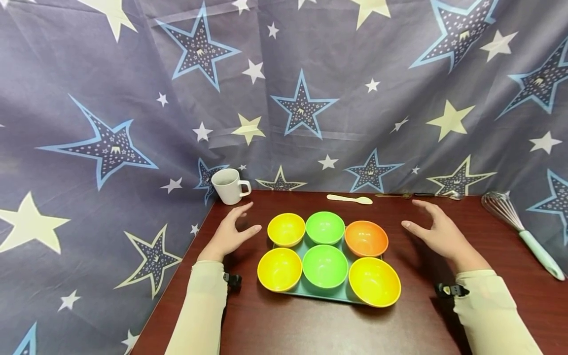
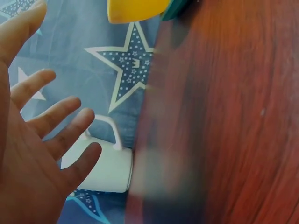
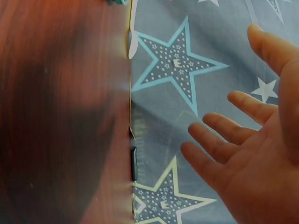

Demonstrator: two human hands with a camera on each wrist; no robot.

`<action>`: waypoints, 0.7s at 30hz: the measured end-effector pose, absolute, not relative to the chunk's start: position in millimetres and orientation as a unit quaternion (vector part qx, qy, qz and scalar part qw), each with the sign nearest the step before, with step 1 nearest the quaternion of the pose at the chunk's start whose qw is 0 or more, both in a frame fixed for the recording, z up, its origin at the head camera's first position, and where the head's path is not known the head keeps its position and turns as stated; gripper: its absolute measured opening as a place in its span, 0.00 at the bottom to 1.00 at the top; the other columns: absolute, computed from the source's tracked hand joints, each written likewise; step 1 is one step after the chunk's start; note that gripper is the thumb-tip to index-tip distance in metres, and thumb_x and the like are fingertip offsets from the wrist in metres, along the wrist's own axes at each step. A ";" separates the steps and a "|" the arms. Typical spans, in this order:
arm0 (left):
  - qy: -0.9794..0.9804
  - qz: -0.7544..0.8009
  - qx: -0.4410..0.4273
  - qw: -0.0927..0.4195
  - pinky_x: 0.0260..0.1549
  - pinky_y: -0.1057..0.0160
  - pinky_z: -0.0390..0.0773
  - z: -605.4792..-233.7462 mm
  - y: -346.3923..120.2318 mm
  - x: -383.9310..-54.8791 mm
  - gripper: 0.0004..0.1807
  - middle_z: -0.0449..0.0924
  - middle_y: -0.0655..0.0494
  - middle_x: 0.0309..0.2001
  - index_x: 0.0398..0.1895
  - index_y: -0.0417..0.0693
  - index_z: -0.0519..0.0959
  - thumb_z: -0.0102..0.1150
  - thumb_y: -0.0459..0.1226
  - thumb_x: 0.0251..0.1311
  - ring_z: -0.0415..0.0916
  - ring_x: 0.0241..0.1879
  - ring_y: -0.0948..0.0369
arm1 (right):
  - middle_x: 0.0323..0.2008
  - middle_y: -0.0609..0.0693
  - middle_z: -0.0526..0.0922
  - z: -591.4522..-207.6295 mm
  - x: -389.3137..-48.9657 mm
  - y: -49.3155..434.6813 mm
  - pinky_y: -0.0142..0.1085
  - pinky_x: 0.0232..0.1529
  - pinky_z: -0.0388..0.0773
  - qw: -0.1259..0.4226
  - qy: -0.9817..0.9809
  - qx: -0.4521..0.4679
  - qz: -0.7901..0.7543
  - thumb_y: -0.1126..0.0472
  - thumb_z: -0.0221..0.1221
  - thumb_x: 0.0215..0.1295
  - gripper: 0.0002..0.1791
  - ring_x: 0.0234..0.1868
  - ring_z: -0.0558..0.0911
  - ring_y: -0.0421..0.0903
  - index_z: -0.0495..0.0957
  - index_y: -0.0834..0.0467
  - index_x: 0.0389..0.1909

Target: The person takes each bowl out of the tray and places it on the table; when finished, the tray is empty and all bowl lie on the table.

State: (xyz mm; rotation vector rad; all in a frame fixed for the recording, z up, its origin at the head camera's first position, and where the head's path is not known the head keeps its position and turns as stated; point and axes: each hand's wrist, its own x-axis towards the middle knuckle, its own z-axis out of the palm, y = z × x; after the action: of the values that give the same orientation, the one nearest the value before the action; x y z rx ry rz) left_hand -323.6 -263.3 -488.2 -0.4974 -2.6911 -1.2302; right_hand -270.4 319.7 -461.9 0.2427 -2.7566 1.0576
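On a teal tray (image 1: 310,291) stand bowls in two rows. The back row has a yellow bowl (image 1: 286,230), a green bowl (image 1: 326,228) and an orange bowl (image 1: 366,238). In front are a yellow bowl (image 1: 280,269), a green bowl (image 1: 325,266) and another yellow bowl (image 1: 374,282). My left hand (image 1: 232,234) hovers left of the tray, fingers spread, holding nothing. Opposite it, to the right of the orange bowl, my right hand (image 1: 441,234) is raised with extended fingers, touching nothing. The left wrist view shows that palm (image 2: 32,158) near a white mug (image 2: 103,165).
A white mug (image 1: 230,186) stands at the back left corner. Behind the bowls lies a pale spoon (image 1: 350,199). Thin dark-handled utensils (image 1: 432,195) lie along the back edge. A whisk (image 1: 523,231) lies at the right. Star-patterned cloth (image 1: 301,59) hangs behind the table.
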 end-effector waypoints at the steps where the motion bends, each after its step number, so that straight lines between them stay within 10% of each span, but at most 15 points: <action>1: -0.895 -0.410 -0.164 0.065 0.67 0.35 0.67 -488.9 -262.6 -324.2 0.45 0.65 0.54 0.75 0.80 0.70 0.64 0.72 0.59 0.61 0.68 0.71 0.43 | 0.73 0.71 0.64 -462.4 -270.6 318.1 0.73 0.65 0.60 0.085 -0.926 0.081 0.359 0.40 0.66 0.70 0.48 0.72 0.64 0.73 0.60 0.63 0.79; 21: -0.868 -0.453 -0.205 -0.005 0.64 0.38 0.72 -498.9 -253.2 -328.7 0.43 0.72 0.48 0.72 0.79 0.67 0.66 0.74 0.55 0.61 0.73 0.68 0.49 | 0.62 0.65 0.79 -479.4 -277.6 293.1 0.55 0.57 0.77 0.053 -0.903 0.093 0.416 0.49 0.59 0.79 0.29 0.61 0.78 0.63 0.72 0.62 0.70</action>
State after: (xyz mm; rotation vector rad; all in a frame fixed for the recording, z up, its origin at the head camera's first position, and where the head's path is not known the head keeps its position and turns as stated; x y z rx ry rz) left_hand -328.7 -253.2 -498.9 -0.6477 -2.7343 -1.4277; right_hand -277.6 293.1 -479.4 0.2819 -2.7460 1.2643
